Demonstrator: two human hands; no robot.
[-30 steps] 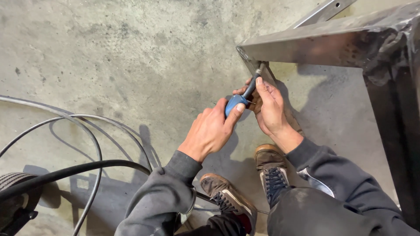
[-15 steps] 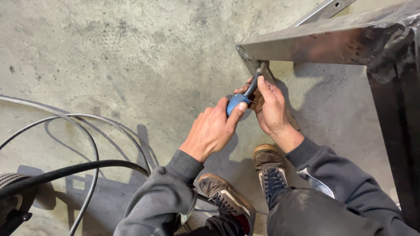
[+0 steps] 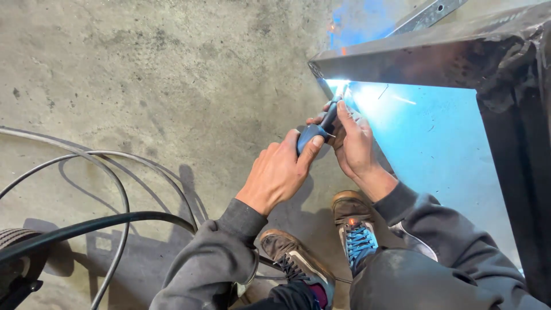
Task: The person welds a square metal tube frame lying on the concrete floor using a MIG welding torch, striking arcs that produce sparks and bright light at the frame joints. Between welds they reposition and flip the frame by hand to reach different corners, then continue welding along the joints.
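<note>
My left hand (image 3: 279, 171) grips the blue handle of a welding torch (image 3: 314, 133). My right hand (image 3: 354, 142) wraps around the torch's dark neck and steadies it near the tip. The tip sits under the end of a dark steel beam (image 3: 425, 57), where a bright white-blue arc (image 3: 340, 86) burns. Blue light washes over the concrete floor to the right of my hands. Both arms wear grey sleeves.
Several cables (image 3: 103, 172) loop over the concrete floor on the left, one thick black hose (image 3: 97, 225) running toward me. A small wheel (image 3: 20, 267) sits at the bottom left. My two shoes (image 3: 350, 229) are below my hands. A dark steel upright (image 3: 519, 172) stands at right.
A welding arc has lit at the torch tip, casting blue light over the floor and beam. My hands have stayed where they were.
</note>
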